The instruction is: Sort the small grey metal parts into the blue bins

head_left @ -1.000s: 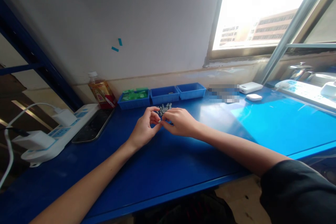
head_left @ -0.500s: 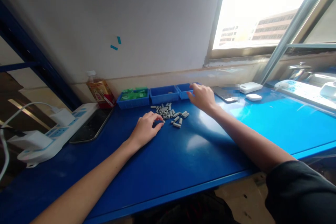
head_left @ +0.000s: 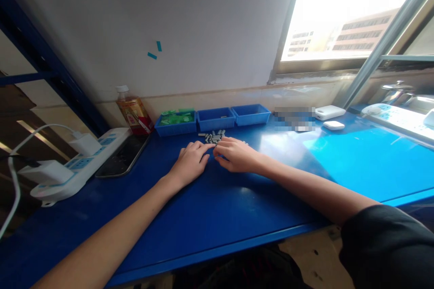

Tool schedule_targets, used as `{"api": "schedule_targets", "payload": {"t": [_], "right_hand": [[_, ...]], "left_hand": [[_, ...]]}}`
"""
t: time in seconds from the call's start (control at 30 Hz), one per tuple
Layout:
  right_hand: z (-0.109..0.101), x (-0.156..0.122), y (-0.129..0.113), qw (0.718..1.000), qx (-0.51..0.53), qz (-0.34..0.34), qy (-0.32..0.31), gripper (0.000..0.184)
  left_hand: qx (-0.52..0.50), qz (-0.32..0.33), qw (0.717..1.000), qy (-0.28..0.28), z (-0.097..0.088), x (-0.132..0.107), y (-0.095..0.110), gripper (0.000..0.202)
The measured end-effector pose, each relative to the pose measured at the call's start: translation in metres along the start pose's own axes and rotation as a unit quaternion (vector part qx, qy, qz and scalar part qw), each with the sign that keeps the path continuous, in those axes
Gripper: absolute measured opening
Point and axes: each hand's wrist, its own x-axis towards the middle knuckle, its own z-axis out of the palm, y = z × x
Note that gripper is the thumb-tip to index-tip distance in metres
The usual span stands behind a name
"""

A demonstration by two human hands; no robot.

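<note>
Small grey metal cylinders (head_left: 214, 136) lie in a loose pile on the blue table, in front of the bins. My left hand (head_left: 190, 162) rests at the pile's near left side, index finger stretched out and thumb apart from it. Its index fingertip meets the fingers of my right hand (head_left: 233, 154), which covers the pile's right part. The right fingers are curled towards the thumb. Whatever they hold is hidden behind them. Behind the pile stand a blue bin of green pieces (head_left: 176, 118), a middle blue bin (head_left: 217, 123) and a right blue bin (head_left: 252, 119).
On the left are a white power strip (head_left: 84, 162) with plugs, a dark phone (head_left: 124, 158) and a bottle (head_left: 132, 113). White cases (head_left: 330, 112) sit at the back right, beside a blurred patch. The table's front edge (head_left: 217, 253) runs below my forearms.
My right hand has come from the right bin down and left to my left hand. The left index finger and thumb have parted; the small metal cylinder between them no longer shows.
</note>
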Motion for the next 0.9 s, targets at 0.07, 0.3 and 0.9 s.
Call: {"api": "schedule_targets", "payload": {"t": [0.07,0.3,0.9], "right_hand": [[-0.015,0.004,0.009,0.998,-0.032,-0.013,0.059,0.017],[-0.054,0.008,0.063,0.919,-0.146,0.306,0.199,0.023],[-0.001,0.006,0.024,0.996,0.042,0.042,-0.070,0.015]], "left_hand": [[0.002,0.014,1.000,-0.004,-0.001,0.000,0.000,0.035],[-0.026,0.026,0.999,-0.011,-0.003,0.001,-0.003,0.027],[-0.028,0.001,0.999,-0.017,-0.006,-0.001,-0.004,0.023]]}}
